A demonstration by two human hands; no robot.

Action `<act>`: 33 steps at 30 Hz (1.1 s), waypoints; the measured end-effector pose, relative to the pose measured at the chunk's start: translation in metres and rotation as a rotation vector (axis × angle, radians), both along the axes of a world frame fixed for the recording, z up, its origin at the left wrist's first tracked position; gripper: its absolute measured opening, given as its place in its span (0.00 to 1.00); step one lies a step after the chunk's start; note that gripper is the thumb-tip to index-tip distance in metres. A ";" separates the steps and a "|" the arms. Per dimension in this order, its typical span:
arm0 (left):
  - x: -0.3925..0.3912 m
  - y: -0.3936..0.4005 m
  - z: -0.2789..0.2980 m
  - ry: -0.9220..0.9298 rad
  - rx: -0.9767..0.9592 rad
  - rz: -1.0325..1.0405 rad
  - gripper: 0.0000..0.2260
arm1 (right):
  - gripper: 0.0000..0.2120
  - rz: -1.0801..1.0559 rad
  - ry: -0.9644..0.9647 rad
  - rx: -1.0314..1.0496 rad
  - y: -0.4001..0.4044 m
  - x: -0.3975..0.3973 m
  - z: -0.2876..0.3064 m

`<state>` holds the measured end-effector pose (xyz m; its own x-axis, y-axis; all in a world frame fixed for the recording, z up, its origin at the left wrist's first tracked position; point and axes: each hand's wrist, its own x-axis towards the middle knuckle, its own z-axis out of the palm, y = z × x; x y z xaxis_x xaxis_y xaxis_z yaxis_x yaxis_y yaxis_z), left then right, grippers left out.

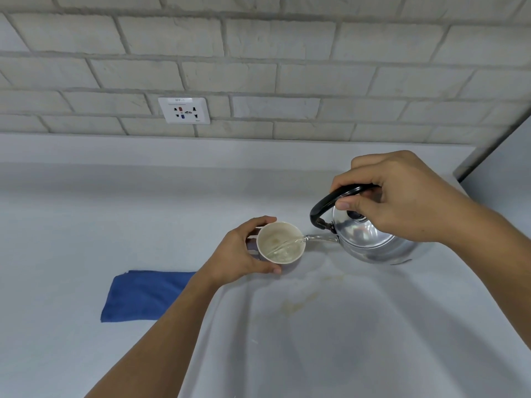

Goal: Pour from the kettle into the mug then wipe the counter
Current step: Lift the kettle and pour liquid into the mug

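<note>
Pour underway, centre-right of frame. Your right hand (pixel 402 196) is wrapped round the black handle (pixel 339 196) of the kettle (pixel 370 239), fingers curled tight, thumb pressed along the front of the handle. Kettle tilted left, spout (pixel 321 239) just beside the mug (pixel 280 244) rim, thin stream going in. Your left hand (pixel 241 254) cups the mug from the left, fingers curved round the far wall, thumb on the near wall. Can't tell whether the mug sits on the counter (pixel 86 211) or is lifted slightly.

Risks, as I judge them:
- Spout is at the rim edge, not over the middle. Any drift right w/ the kettle and the stream lands on the counter.
- Too steep a tilt: the stream overshoots, or the lid (pixel 362 225) slips; nothing visibly holds it.
- Water level in the mug is hard to read, so overfill is possible. Watch it.
- If the water's hot, your left fingers are close to the stream.
- Yellowish stains (pixel 298 303) lower centre need wiping. Cloth (pixel 143 294), blue, lower left, partly under your left forearm; reach it w/o knocking the mug.
</note>
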<state>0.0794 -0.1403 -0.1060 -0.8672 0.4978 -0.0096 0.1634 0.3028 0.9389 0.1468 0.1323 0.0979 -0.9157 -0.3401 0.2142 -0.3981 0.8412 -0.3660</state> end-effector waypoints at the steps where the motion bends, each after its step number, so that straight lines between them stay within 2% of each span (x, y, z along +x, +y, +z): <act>1: 0.000 0.000 0.000 -0.006 0.002 0.001 0.44 | 0.05 0.001 -0.003 0.005 0.000 0.000 0.001; 33: -0.002 -0.003 0.001 -0.004 -0.007 -0.024 0.44 | 0.03 0.057 0.009 0.141 -0.024 -0.007 0.018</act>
